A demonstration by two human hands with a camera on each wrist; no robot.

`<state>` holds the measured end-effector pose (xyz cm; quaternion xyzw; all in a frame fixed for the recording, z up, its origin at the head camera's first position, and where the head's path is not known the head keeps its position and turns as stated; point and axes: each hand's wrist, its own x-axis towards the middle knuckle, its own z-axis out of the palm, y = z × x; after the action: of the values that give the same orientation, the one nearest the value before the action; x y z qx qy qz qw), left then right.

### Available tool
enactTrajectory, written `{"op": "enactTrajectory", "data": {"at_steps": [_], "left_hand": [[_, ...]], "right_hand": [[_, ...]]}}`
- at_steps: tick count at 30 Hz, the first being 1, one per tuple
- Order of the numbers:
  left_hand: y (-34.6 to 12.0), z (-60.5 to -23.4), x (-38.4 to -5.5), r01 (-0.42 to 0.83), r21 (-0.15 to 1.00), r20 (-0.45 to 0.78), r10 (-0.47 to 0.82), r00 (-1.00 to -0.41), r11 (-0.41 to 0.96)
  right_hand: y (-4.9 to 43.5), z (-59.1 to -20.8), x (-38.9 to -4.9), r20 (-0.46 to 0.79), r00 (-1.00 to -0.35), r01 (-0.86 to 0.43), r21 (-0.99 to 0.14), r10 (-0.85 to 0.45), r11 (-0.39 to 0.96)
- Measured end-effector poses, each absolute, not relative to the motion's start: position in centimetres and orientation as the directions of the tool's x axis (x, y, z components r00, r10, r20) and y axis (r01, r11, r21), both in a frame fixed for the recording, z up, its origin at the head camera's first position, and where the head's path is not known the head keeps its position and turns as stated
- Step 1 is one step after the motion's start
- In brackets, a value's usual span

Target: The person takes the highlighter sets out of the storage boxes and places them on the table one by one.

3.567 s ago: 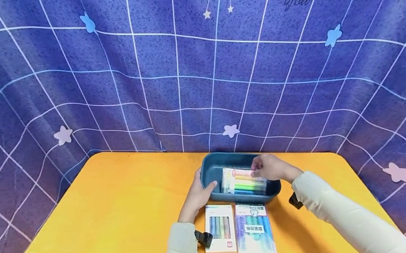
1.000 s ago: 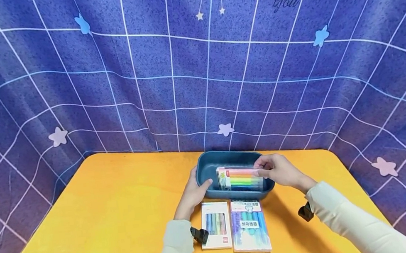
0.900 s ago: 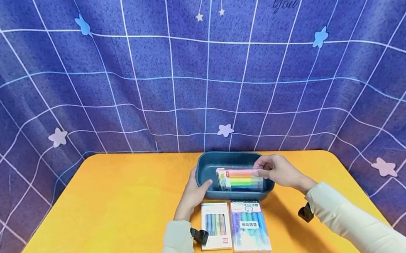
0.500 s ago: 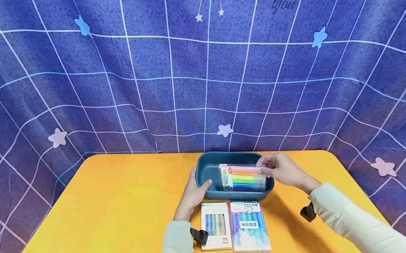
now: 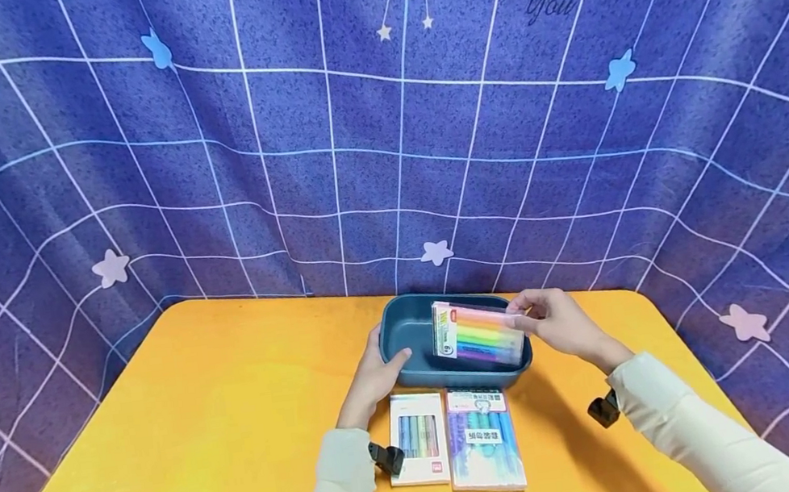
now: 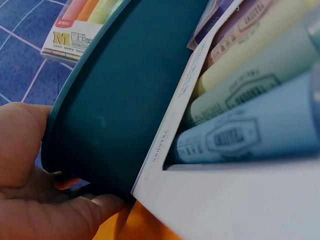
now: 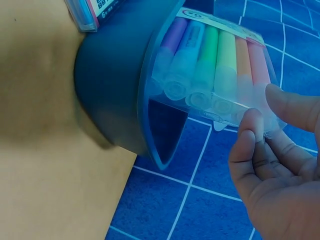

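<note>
A dark teal bin (image 5: 446, 377) sits near the table's back edge. My left hand (image 5: 371, 378) grips its left end, thumb over the rim; the left wrist view has this hand (image 6: 55, 210) against the bin's wall (image 6: 120, 100). My right hand (image 5: 566, 330) pinches the right end of a clear pack of rainbow highlighters (image 5: 479, 334). That pack tilts over the bin's opening, its left end higher than before. In the right wrist view, thumb and fingers of the hand (image 7: 280, 180) hold a corner of the pack (image 7: 205, 65), which rises past the rim.
In front of the bin, a white windowed box of markers (image 5: 422, 470) and a purple-blue pack of pens (image 5: 485, 439) lie side by side on the yellow table (image 5: 238, 410). A blue grid-patterned curtain (image 5: 298, 168) stands behind the table.
The highlighter pack has come up from inside the bin and tilted, with my right hand moving slightly up and right. My left hand keeps its grip on the bin.
</note>
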<state>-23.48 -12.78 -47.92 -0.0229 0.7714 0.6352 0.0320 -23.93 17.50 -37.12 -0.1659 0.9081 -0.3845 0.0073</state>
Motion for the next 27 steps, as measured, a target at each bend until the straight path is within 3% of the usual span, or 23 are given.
{"op": "enactTrajectory", "data": {"at_steps": [13, 27], "left_hand": [[-12.8, -47.9, -23.5, -0.078, 0.976, -0.082, 0.008, -0.997, 0.202], [-12.7, -48.1, -23.7, -0.079, 0.98, -0.084, 0.02, -0.996, 0.184]], "right_hand": [[18.2, -36.9, -23.8, 0.196, -0.958, -0.286, -0.71, -0.21, 0.644], [19.4, -36.8, -23.4, 0.188, -0.972, -0.235, -0.719, -0.142, 0.655]]}}
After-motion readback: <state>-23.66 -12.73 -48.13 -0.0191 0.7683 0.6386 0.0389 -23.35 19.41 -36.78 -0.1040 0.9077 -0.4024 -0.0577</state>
